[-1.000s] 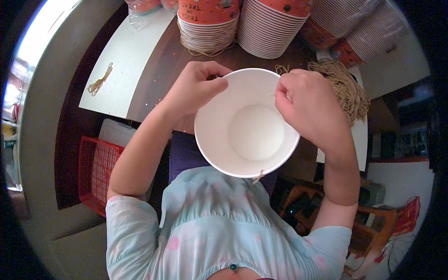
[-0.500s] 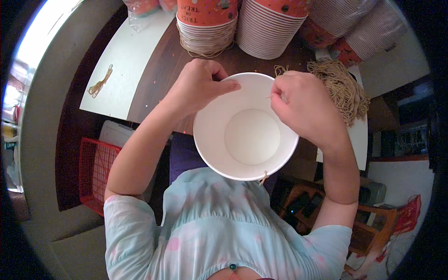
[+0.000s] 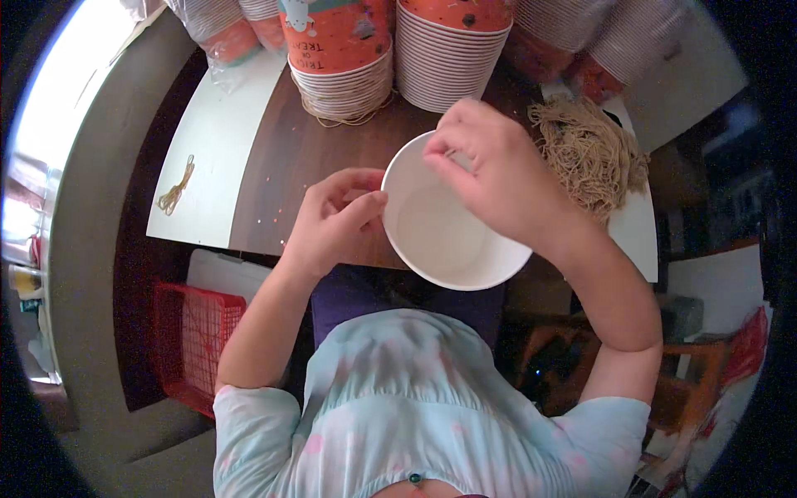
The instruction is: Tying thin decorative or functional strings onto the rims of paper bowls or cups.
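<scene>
A white paper bucket (image 3: pixel 440 236) is held over the near edge of the table, its open mouth facing up and showing a bare white inside. My left hand (image 3: pixel 336 220) grips its left rim between thumb and fingers. Above the bucket's far right side, my right hand (image 3: pixel 490 162) is closed in a pinch; whatever lies between its fingertips is too small to make out. Right of that hand lies a large tangled heap of tan cord (image 3: pixel 581 153).
Two stacks of orange-and-white paper buckets (image 3: pixel 340 79) (image 3: pixel 452 62) stand at the far side of the brown table (image 3: pixel 278 166). Plastic-wrapped stacks (image 3: pixel 224 41) flank them. A small cord bundle (image 3: pixel 177 187) lies on the white left panel. Below it sits a red plastic basket (image 3: pixel 199 332).
My right hand has moved left across the bucket's mouth. The left hand has shifted down the rim, and the bucket has turned. A cord knot at the near rim is no longer visible.
</scene>
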The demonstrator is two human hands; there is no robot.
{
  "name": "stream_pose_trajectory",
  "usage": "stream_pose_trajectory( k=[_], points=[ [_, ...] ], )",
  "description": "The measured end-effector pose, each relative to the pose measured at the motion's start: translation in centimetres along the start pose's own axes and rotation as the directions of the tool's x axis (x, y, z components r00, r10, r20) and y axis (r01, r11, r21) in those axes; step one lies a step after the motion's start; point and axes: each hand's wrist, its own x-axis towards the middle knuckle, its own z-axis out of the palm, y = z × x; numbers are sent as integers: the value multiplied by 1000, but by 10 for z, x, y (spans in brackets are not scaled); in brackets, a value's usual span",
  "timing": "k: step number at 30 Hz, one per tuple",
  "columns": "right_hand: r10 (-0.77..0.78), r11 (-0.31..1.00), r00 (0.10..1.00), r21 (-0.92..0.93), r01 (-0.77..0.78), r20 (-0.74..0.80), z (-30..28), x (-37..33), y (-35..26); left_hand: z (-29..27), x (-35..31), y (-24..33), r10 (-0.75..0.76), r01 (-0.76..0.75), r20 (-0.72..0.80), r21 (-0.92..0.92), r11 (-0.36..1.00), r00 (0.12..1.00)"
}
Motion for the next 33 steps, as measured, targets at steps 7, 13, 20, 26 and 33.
stream_pose_trajectory(
  k=[7, 13, 20, 26, 33],
  points=[
    [362, 875, 871, 200, -440, 333, 20, -7, -1, -1, -3, -11, 12, -14, -16, -116, 993, 1000],
    [369, 867, 883, 236, -439, 290, 23, -6, -2, 1, -8, -3, 103, -103, -81, 9, 995, 991],
    [-16, 975, 1000, -220, 15, -5, 19, -4, 21, 6, 9, 25, 90, -45, -70, 488, 872, 993],
    [142, 928, 969, -369, -59, 201, 10, -9, 11, 7, 16, 31, 5, 46, -100, 495, 868, 995],
    [48, 942, 969, -335, 37, 243, 0, -4, -4, 17, 22, 37, 82, 40, -132, 726, 686, 988]
  ],
)
